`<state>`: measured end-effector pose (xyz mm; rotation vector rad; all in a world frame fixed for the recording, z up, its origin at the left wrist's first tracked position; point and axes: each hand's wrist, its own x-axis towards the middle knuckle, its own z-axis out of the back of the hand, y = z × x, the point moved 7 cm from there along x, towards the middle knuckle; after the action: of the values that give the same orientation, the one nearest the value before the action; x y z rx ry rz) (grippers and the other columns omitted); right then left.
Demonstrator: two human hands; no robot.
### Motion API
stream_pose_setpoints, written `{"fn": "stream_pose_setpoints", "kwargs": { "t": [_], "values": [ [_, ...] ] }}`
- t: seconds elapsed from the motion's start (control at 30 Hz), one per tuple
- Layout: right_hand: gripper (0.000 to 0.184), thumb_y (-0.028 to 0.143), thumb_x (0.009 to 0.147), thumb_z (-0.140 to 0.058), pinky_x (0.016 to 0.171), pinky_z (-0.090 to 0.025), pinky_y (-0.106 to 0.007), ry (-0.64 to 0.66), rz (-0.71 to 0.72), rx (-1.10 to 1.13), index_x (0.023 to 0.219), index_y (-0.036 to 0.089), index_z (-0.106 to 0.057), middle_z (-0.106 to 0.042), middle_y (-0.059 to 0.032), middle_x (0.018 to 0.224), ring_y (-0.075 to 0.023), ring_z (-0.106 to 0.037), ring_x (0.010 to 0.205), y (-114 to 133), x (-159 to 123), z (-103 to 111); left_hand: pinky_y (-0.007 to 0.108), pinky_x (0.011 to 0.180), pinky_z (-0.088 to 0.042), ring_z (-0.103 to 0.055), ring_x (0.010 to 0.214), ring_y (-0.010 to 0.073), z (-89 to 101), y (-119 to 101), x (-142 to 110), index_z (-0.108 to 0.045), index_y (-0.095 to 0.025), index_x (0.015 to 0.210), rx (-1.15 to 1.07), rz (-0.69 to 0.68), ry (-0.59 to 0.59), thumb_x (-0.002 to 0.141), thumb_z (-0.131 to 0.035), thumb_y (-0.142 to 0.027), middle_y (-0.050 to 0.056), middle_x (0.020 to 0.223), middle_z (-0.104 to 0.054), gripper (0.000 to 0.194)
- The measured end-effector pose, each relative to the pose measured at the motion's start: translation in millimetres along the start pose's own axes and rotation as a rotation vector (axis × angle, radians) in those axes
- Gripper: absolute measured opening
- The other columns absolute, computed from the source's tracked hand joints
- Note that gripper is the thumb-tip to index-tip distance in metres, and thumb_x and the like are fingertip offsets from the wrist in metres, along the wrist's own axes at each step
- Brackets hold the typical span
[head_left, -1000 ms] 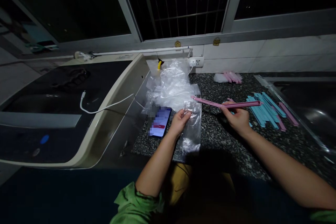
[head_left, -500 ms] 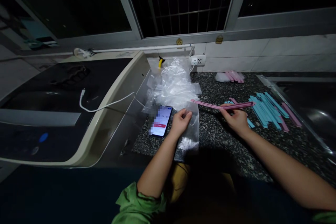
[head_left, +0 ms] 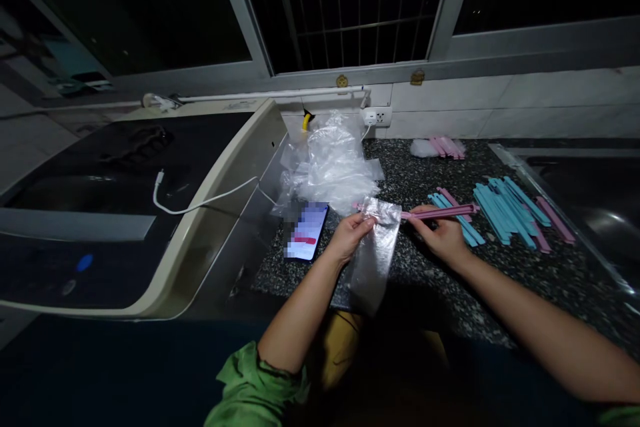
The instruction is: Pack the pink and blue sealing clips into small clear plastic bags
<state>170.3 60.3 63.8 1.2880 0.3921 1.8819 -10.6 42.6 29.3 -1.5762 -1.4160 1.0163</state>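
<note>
My left hand (head_left: 349, 237), its thumb and fingers pinched together, holds a clear plastic bag (head_left: 376, 257) near its upper end. The bag hangs down over the counter's front edge. My right hand (head_left: 444, 235) is closed on a long pink bag sealing clip (head_left: 440, 212), which lies nearly level. Its thin left arm crosses the top of the bag, and its tip shows just beyond the bag's left side. Right beside my right hand lie blue sealing clips (head_left: 473, 232) with a pink one among them.
A pile of clear bags (head_left: 335, 163) lies behind my left hand. A phone (head_left: 307, 233) sits left of it. More blue clips (head_left: 500, 210) and a bagged pink bundle (head_left: 447, 147) lie on the speckled counter (head_left: 540, 293). A sink (head_left: 595, 207) is right, a washing machine (head_left: 200, 233) left.
My left hand has lifted the bag's top up to the clip. My right hand has moved slightly left and down with the pink clip, whose left arm now crosses the bag.
</note>
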Motion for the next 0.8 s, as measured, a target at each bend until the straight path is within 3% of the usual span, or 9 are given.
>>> {"fn": "stream_pose_setpoints", "kwargs": {
  "t": [0.8],
  "values": [
    [0.018, 0.037, 0.081, -0.054, 0.075, -0.053, -0.035, 0.065, -0.011, 0.023, 0.081, 0.021, -0.064, -0.069, -0.0047, 0.081, -0.0192, -0.065, 0.078, 6.9, -4.3, -6.3, 0.024, 0.063, -0.04, -0.056, 0.056, 0.0118, -2.3, 19.5, 1.5, -0.065, -0.012, 0.072, -0.185, 0.209, 0.004, 0.044, -0.082, -0.036, 0.001, 0.062, -0.065, 0.04]
  ]
}}
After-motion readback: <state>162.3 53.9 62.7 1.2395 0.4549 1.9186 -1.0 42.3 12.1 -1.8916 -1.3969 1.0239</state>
